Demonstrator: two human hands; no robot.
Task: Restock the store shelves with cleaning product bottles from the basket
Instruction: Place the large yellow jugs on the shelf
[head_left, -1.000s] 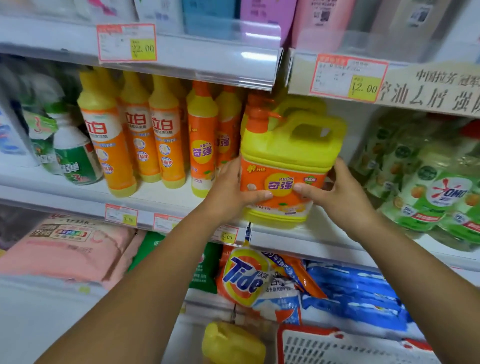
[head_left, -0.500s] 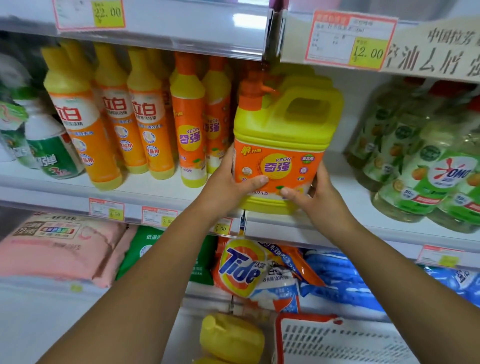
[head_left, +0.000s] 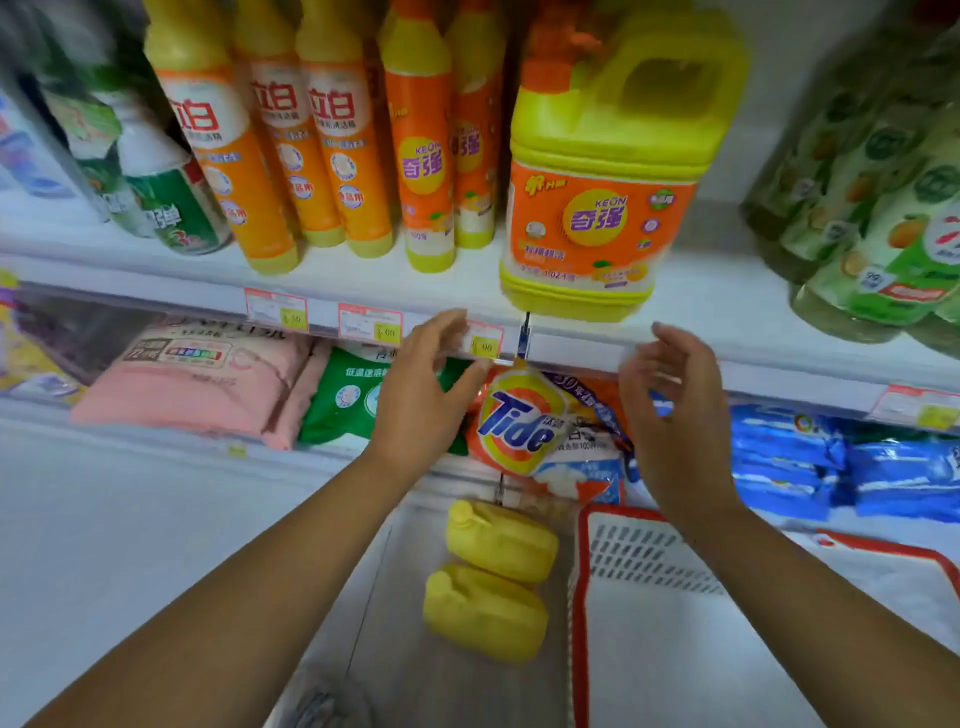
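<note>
Right, I'm looking at the middle shelf, packed with orange and yellow dish-soap bottles, and the red-rimmed basket sits low on the right with its white slatted wall towards me. The big yellow jug stands upright at the shelf's front edge, label out, pump cap at the left and moulded handle on top, and neither hand is on it. Down below, two more yellow jugs, one and the other, lie on their sides just left of the basket, on what looks like the floor. My left hand hovers by the price rail and my right hand hangs beside it, both below the jug, on either side of the Tide bag. Fingers on both are loosely spread and hold nothing, though motion blur hides whether the left ones touch the rail. I judge those jugs heavy if full, stiff-walled and smooth enough to slide in a side grip, so I'd hook the handle and put the other palm under the base.
</note>
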